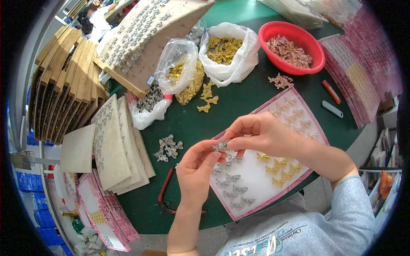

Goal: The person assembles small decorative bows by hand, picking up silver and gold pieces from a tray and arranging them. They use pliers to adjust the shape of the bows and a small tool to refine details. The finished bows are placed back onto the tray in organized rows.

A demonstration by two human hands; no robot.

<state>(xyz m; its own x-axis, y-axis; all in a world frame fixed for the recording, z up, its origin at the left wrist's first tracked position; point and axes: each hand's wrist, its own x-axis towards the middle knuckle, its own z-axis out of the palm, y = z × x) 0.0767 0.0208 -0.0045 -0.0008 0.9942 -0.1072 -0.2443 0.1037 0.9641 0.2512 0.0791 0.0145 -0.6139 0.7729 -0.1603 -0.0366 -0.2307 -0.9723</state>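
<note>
Silver bow (221, 146), axis roughly nine-to-three, is pinched between left hand (197, 168) and right hand (268, 135); pink-edged board (261, 181) lies toward four o'clock, right hand nearer.

A single view looks out from the wearer's head, through the left of two wide fisheye cameras worn side by side. It faces steeply down and somewhat forward over the counter (192, 123), upright and unmirrored, so frame left is the wearer's left. The left hand (194, 170) and right hand (267, 136) sit near the lens, around the middle of the frame. The wearer's own shirt (337, 222) fills the lower right, seen from above. The far reach is the upper left, where another person (99, 23) appears small. The lens bends the counter's edge into a curve, and black closes in at the frame's left and right sides.
</note>
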